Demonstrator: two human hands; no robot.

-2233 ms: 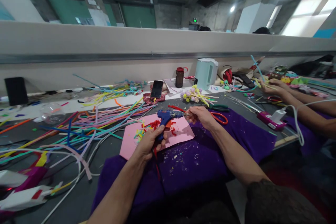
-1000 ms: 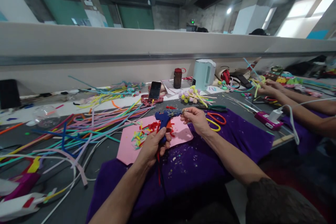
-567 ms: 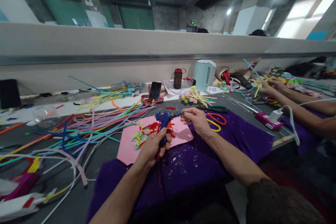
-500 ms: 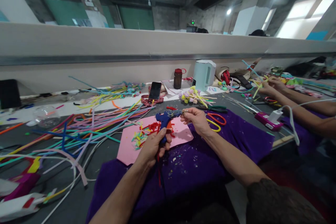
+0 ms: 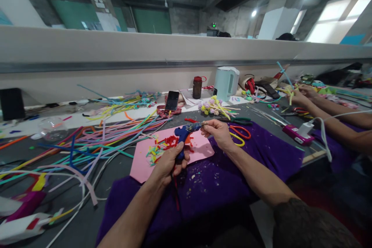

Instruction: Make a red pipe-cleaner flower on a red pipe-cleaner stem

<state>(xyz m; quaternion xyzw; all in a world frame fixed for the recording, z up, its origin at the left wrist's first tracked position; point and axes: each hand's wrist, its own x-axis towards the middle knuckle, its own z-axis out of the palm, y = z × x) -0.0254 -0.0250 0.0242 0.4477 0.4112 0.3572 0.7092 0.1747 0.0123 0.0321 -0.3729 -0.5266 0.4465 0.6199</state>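
- Fingers of left hand (image 5: 168, 162) wrapped tight round handle of blue glue gun (image 5: 186, 131), nozzle aimed right, gun held just above pink foam sheet (image 5: 200, 149).
- Right hand (image 5: 217, 131) fingertips pinched together on a small piece right at the nozzle tip; piece too small to identify.
- Risk: fingertips touching the tip, so a burn looks likely if the gun is hot or glue oozes onto skin.
- Risk: glue drip could land on pink foam sheet, the cut scraps (image 5: 158, 149) or purple cloth (image 5: 232, 174) below.
- Risk: cord hanging down from the gun handle by the wrist; a snag could jerk the aim.
- Orange-handled scissors (image 5: 240, 131) lie just beside right hand; elbow could knock them.
- Pipe cleaners (image 5: 95, 135) spread at left, near the gun; strays could stick in glue.
- Other person's hands (image 5: 299, 95) far right, well apart, no conflict.
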